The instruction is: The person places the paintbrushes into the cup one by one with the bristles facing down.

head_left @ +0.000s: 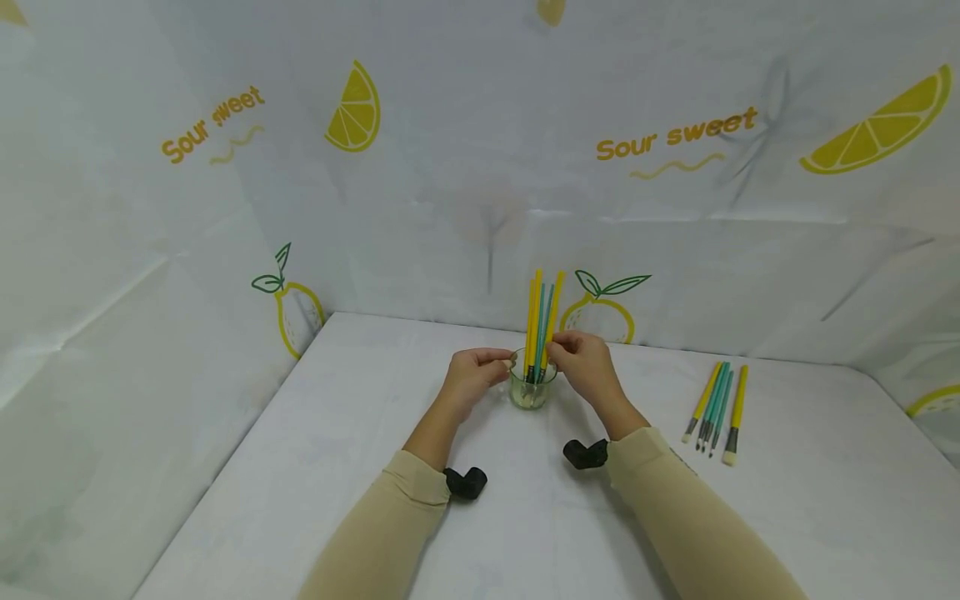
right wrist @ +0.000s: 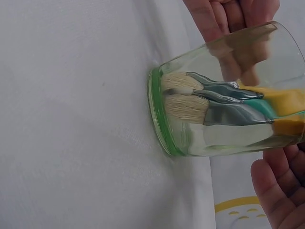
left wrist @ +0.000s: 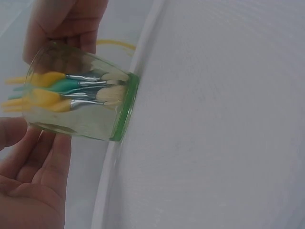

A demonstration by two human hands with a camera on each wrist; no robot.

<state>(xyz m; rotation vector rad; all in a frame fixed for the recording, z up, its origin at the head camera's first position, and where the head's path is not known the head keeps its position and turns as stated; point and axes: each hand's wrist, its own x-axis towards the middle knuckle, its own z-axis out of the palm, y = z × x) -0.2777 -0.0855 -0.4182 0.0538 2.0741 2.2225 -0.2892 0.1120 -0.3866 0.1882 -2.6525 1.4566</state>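
Observation:
A clear glass cup [head_left: 528,393] with a green-tinted base stands upright on the white table. Several yellow and teal paintbrushes [head_left: 534,329] lean inside it, bristles down near the base. My left hand [head_left: 472,375] grips the cup's rim from the left, thumb and fingers at the edge. From the other side my right hand [head_left: 588,362] holds the rim, its fingertips close beside a yellow handle. Both wrist views show curled fingers on either side of the glass cup [left wrist: 81,121], and pale bristles [right wrist: 187,107] through its wall.
More yellow and teal paintbrushes [head_left: 718,408] lie on the table to the right, bristles toward me. A white cloth backdrop [head_left: 465,192] with lemon prints rises behind the table's back edge. Black wrist devices [head_left: 467,483] sit at both sleeve cuffs.

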